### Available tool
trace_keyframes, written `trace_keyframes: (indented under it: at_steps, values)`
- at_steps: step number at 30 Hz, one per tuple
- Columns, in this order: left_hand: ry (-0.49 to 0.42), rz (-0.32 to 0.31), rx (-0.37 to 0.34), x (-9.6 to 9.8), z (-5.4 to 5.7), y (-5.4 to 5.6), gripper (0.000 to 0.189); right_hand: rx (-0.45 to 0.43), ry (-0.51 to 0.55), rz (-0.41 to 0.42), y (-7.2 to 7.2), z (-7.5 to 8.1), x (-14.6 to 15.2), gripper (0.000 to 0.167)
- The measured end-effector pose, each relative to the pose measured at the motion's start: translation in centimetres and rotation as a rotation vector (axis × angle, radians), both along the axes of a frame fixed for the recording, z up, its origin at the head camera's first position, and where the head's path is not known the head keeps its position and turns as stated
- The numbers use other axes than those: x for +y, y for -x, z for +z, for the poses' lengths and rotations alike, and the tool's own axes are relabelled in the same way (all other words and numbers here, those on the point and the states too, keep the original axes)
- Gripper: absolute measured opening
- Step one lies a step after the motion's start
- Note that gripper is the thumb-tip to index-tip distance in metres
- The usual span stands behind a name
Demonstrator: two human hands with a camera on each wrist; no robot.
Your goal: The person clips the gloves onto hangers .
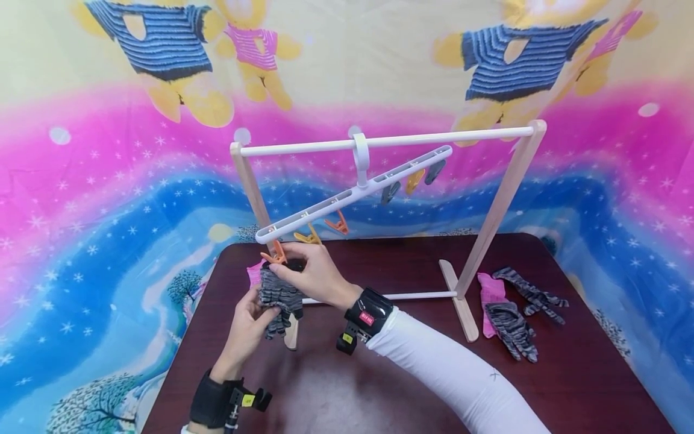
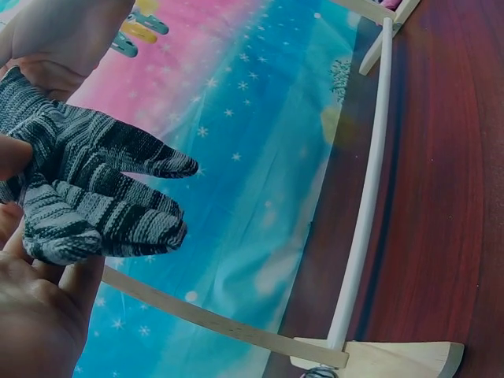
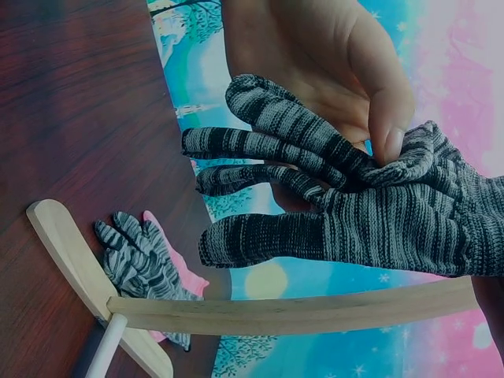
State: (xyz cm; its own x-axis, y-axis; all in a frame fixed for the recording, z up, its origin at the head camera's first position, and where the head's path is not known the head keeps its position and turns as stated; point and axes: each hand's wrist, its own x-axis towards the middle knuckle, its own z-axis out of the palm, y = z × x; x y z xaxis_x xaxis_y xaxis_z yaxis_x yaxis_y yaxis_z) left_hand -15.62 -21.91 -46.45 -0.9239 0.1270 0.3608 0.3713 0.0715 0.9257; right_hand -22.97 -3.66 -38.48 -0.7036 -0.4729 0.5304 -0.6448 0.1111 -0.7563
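A grey-and-black striped knit glove (image 1: 279,289) hangs, fingers down, just under an orange clip (image 1: 275,253) at the left end of a white hanger (image 1: 352,196). My left hand (image 1: 246,331) pinches the glove's finger part; in the right wrist view its thumb (image 3: 388,130) presses a fold of the knit. Beside the clip, my right hand (image 1: 320,271) holds the cuff between thumb and fingers. Whether the clip bites the cuff is hidden. The glove's fingers (image 2: 150,224) spread toward the camera in the left wrist view.
The hanger hooks over the white bar (image 1: 450,137) of a wooden-legged rack and tilts down leftward. Yellow, orange and grey clips (image 1: 414,181) hang along it. Striped gloves (image 1: 512,328) with a pink piece (image 1: 492,289) lie at right; another pink piece (image 1: 255,273) shows behind the held glove.
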Motion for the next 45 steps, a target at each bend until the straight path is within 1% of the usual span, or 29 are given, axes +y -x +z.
trace_keyframes:
  at_steps: [6, 9, 17, 21, 27, 29, 38, 41, 45]
  values:
    - [-0.047, 0.017, -0.078, 0.1, 0.1, 0.0, 0.037, -0.027, 0.016, 0.02, 0.0, -0.7, 0.3, 0.038]
    - [-0.064, 0.024, -0.099, 0.1, 0.2, -0.1, 0.036, -0.043, 0.022, 0.034, -0.1, -1.0, 0.4, 0.038]
    - [-0.058, 0.038, -0.094, 0.1, 0.0, 0.0, 0.037, -0.053, 0.023, 0.043, -0.2, -1.2, 0.7, 0.035]
    - [-0.073, 0.045, -0.101, 0.1, 0.0, 0.0, 0.035, -0.059, 0.024, 0.058, -0.2, -1.3, 0.9, 0.034]
    - [-0.094, 0.023, -0.068, 0.0, -0.4, 0.3, 0.038, -0.067, 0.029, 0.071, -0.2, -1.6, 1.2, 0.034]
    - [-0.096, 0.021, -0.069, 0.0, -0.5, 0.3, 0.039, -0.071, 0.024, 0.066, -0.1, -1.8, 1.3, 0.034]
    - [-0.056, 0.061, -0.106, 0.1, -0.6, 0.4, 0.041, -0.072, -0.01, -0.003, -0.2, -2.3, 2.0, 0.033]
    - [-0.026, 0.092, -0.12, 0.1, -0.6, 0.4, 0.043, -0.067, -0.023, -0.022, -0.2, -2.4, 2.3, 0.035]
    - [0.012, 0.138, -0.139, 0.1, -0.7, 0.3, 0.045, -0.04, -0.037, -0.035, 0.1, -2.7, 2.5, 0.038]
